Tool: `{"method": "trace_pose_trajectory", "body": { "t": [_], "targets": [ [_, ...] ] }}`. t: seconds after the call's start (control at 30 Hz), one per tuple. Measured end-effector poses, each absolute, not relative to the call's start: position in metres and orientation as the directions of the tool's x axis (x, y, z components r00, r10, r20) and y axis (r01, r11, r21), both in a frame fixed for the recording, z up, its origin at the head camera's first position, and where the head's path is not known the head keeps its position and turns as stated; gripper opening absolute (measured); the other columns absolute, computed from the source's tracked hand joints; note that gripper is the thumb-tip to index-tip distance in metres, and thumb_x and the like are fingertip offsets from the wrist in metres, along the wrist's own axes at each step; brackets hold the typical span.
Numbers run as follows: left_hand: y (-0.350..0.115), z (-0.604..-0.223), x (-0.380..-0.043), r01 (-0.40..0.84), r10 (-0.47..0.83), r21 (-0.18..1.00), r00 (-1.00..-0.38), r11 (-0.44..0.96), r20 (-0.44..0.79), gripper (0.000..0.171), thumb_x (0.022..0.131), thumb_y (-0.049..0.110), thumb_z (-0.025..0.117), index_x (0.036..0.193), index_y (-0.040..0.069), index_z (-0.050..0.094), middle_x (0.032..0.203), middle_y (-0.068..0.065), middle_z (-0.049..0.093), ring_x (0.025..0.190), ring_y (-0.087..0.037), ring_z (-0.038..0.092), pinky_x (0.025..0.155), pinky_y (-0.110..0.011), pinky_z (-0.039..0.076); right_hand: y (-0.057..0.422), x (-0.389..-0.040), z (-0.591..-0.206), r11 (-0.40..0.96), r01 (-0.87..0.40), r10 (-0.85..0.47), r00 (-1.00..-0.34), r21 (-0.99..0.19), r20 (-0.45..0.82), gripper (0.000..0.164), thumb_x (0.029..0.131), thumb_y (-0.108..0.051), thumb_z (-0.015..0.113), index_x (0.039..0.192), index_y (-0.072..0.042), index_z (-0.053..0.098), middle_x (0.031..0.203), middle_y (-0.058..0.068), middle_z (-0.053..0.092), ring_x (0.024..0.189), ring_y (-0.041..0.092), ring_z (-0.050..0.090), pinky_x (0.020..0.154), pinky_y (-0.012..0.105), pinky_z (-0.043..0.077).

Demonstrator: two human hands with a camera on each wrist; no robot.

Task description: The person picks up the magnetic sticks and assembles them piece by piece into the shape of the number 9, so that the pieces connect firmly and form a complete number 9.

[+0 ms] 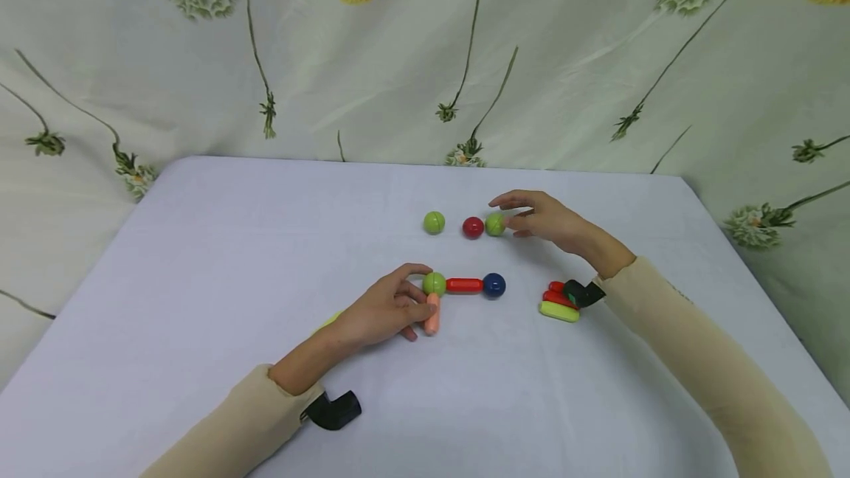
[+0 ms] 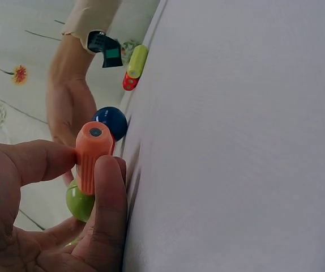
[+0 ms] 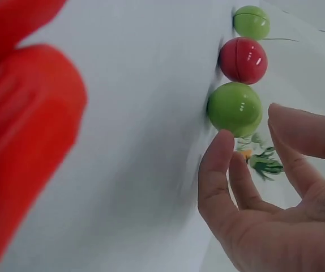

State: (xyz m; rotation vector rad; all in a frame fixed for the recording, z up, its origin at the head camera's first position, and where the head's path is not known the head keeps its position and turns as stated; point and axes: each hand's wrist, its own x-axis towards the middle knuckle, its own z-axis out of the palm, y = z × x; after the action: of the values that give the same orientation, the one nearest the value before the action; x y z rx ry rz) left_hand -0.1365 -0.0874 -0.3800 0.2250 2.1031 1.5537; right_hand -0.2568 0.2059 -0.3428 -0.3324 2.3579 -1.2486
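A short orange toy rod (image 2: 88, 161), with a small grey disc in its end, sits between the thumb and fingers of my left hand (image 1: 392, 308), which pinches it. Its far end meets a green ball (image 1: 434, 283). From that ball a red rod (image 1: 464, 285) runs right to a dark blue ball (image 1: 494, 285). My right hand (image 1: 544, 221) is farther back, thumb and fingers spread, fingertips right at another green ball (image 3: 234, 109). A red ball (image 3: 243, 60) lies beside that one, and a third green ball (image 1: 434, 223) sits to the left.
On the right, below my right wrist, red rods (image 1: 560, 299) and a yellow-green rod (image 1: 559, 311) lie side by side. Something yellow (image 1: 330, 320) shows partly behind my left wrist. The white-covered table (image 1: 219, 257) ends at a flowered cloth (image 1: 398, 80) at the back.
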Motion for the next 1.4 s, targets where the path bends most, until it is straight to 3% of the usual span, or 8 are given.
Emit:
{"method": "trace_pose_trajectory", "body": {
  "t": [0.17,0.33,0.9,1.4],
  "targets": [
    [-0.088,-0.379,-0.135,-0.154,0.431,0.934,-0.855,0.323,-0.29,0.062,0.094,0.01,0.068,0.149,0.011,0.039,0.116,-0.017,0.063,0.074,-0.017,0.066,0.068,-0.032,0.058,0.207,-0.26,-0.346,0.505,0.101,-0.428,-0.833,-0.857,-0.35,0.044,0.102,-0.007,0.052,0.146,-0.009,0.048,0.156,0.015,0.037,0.13,0.031,0.045,0.101,0.037,0.045],
    [-0.088,-0.379,-0.135,-0.153,0.427,0.933,-0.857,0.325,-0.289,0.061,0.094,0.01,0.067,0.149,0.011,0.04,0.115,-0.016,0.062,0.074,-0.017,0.066,0.068,-0.032,0.058,0.205,-0.26,-0.349,0.513,0.119,-0.421,-0.828,-0.85,-0.37,0.044,0.102,-0.009,0.054,0.146,-0.011,0.049,0.157,0.014,0.037,0.119,0.029,0.047,0.093,0.032,0.044],
    [-0.09,-0.38,-0.134,-0.16,0.423,0.935,-0.859,0.315,-0.29,0.061,0.094,0.011,0.068,0.149,0.012,0.04,0.114,-0.016,0.062,0.072,-0.017,0.066,0.069,-0.031,0.058,0.203,-0.255,-0.353,0.603,0.047,-0.366,-0.87,-0.797,-0.329,0.04,0.1,-0.009,0.057,0.14,-0.008,0.053,0.149,0.019,0.046,0.129,0.034,0.048,0.104,0.042,0.046],
    [-0.091,-0.382,-0.136,-0.187,0.429,0.94,-0.852,0.286,-0.3,0.062,0.094,0.01,0.069,0.148,0.011,0.04,0.113,-0.016,0.063,0.077,-0.016,0.068,0.073,-0.03,0.059,0.211,-0.242,-0.333,0.57,-0.014,-0.407,-0.874,-0.821,-0.267,0.04,0.101,-0.011,0.056,0.141,-0.008,0.054,0.148,0.014,0.046,0.132,0.036,0.046,0.111,0.05,0.04]
  ]
}}
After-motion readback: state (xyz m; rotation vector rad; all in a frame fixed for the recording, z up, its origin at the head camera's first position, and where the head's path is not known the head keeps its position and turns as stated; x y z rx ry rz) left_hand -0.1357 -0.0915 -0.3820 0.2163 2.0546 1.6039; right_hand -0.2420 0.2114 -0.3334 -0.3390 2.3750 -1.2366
